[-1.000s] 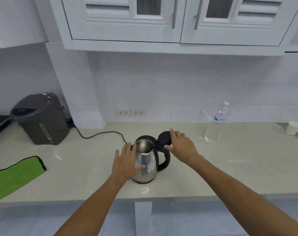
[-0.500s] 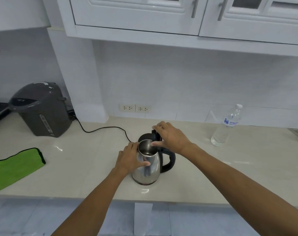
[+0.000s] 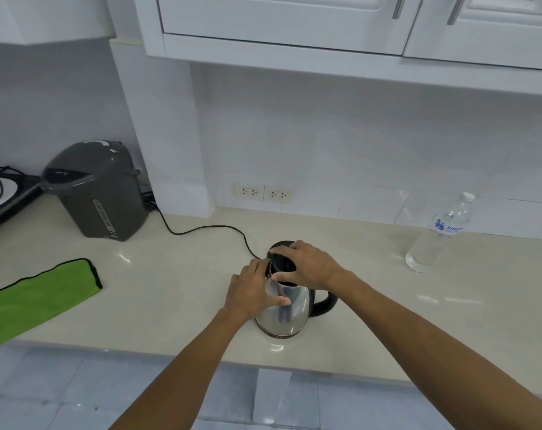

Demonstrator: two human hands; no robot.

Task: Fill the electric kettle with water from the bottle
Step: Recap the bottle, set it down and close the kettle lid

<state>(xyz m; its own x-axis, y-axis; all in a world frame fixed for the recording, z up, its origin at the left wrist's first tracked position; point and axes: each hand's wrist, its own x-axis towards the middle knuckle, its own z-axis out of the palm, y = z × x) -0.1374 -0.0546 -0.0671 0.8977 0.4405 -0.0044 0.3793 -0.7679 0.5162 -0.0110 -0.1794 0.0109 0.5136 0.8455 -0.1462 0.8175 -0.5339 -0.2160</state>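
Even, bright light, glare spots on countertop [image 3: 387, 305] — soft overall, wide-angle bending at edges

kettle [image 3: 282, 315] mouth: hidden by right hand [image 3: 310, 268] | bottle [image 3: 437, 240] label: blurred

A dark grey hot-water pot [image 3: 96, 190] stood at the back left of the pale table [image 3: 387, 305], close to the wall. A black cord [image 3: 201, 230] ran from behind it across the tabletop. A green cloth [image 3: 37, 297] lay flat near the left front edge. Two white wall sockets [image 3: 263, 192] sat side by side just above the table, and white cupboards [image 3: 294, 20] hung overhead.
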